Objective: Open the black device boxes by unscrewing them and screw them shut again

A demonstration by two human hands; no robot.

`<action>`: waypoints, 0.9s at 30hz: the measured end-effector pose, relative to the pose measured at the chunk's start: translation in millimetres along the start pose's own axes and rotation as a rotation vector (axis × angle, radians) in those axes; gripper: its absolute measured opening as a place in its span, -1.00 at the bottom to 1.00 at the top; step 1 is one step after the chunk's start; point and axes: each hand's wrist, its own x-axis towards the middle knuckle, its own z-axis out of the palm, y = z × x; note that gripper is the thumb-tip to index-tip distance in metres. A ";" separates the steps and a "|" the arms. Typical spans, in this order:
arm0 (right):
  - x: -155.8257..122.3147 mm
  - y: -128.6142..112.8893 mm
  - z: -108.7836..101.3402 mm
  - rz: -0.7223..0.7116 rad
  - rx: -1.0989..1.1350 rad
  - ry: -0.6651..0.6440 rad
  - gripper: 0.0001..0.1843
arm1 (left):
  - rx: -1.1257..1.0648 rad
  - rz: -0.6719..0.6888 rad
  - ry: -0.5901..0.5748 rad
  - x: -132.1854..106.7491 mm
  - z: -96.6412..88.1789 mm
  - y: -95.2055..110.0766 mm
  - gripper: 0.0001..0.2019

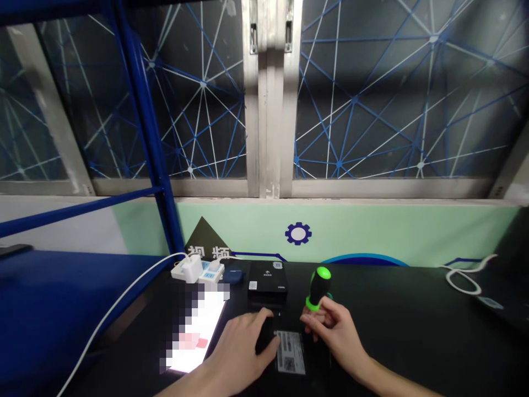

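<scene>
Left hand (243,344) flat on black box (289,353), steadying it at bench (413,325) front edge; right hand (336,331) grips upright screwdriver (318,288), tip down on box.

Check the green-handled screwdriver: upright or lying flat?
Upright: the right hand holds the screwdriver handle-up over the black box.

Black, green-capped screwdriver (318,288)
</scene>
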 end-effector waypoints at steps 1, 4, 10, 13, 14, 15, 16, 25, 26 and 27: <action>-0.1 -0.2 0.1 0.002 0.000 -0.003 -0.53 | -0.001 0.001 -0.003 -0.1 -1.2 0.8 -0.68; -0.3 0.5 0.0 -0.004 -0.001 -0.009 -0.54 | -0.010 0.014 -0.006 0.2 -3.6 2.4 -0.69; -0.6 2.1 -1.3 -0.031 -0.046 -0.027 -0.63 | -0.001 0.017 0.004 0.7 -0.1 -1.5 -0.67; -0.5 -0.5 -1.6 -0.057 -0.095 -0.035 -0.65 | 0.000 0.023 0.004 0.2 -0.3 -1.8 -0.67; -0.5 -1.6 -1.6 -0.068 -0.109 -0.038 -0.66 | 0.000 0.023 0.002 0.0 -1.0 -1.4 -0.67; -0.6 -2.9 -1.5 -0.076 -0.123 -0.041 -0.67 | -0.001 0.022 -0.001 -0.1 -1.9 -0.7 -0.67; -0.8 -4.1 -1.4 -0.084 -0.135 -0.045 -0.67 | -0.002 0.020 -0.005 -0.1 -2.7 0.1 -0.68; -5.4 -12.5 -0.3 -0.173 -0.237 -0.085 -0.67 | 0.008 0.014 0.000 -0.6 -0.1 -0.7 -0.67; -5.5 -12.2 -0.3 -0.175 -0.231 -0.089 -0.67 | 0.009 0.011 -0.001 -0.5 -0.2 -0.8 -0.67; -5.5 -11.5 -0.4 -0.177 -0.221 -0.091 -0.68 | 0.007 0.012 -0.004 -0.3 -0.7 -0.4 -0.68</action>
